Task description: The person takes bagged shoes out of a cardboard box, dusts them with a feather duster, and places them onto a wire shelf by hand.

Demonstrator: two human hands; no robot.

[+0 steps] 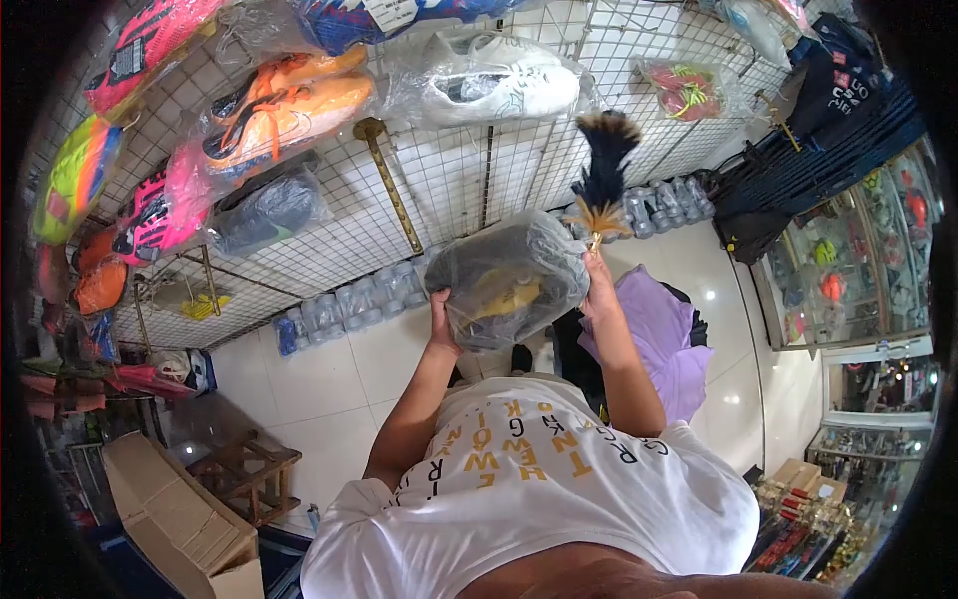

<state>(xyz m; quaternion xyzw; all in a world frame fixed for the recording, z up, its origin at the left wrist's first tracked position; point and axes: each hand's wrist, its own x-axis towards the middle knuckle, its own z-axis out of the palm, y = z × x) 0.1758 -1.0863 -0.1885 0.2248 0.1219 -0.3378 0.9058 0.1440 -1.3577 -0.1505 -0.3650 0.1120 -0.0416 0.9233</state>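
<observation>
In front of my chest I hold a clear plastic bag [469, 265] with a dark item inside that shows a yellow patch, probably a pair of shoes. My left hand [442, 319] grips the bag's left side, the thumb up along it. On the opposite side, my right hand [597, 285] is closed at the bag's edge and on the handle of a feather duster [604, 165]. The duster points up, with black feathers and tan tips. Some of the fingers are hidden behind the bag.
Wrapped orange shoes [284, 115] and white shoes [499, 85] hang on a wire grid wall [339, 185]. Wrapped items [349, 299] line the floor beneath. Purple cloth [654, 339] is beside my right arm. A cardboard box [180, 509], wooden stool [244, 474] and glass display case [848, 245] flank me.
</observation>
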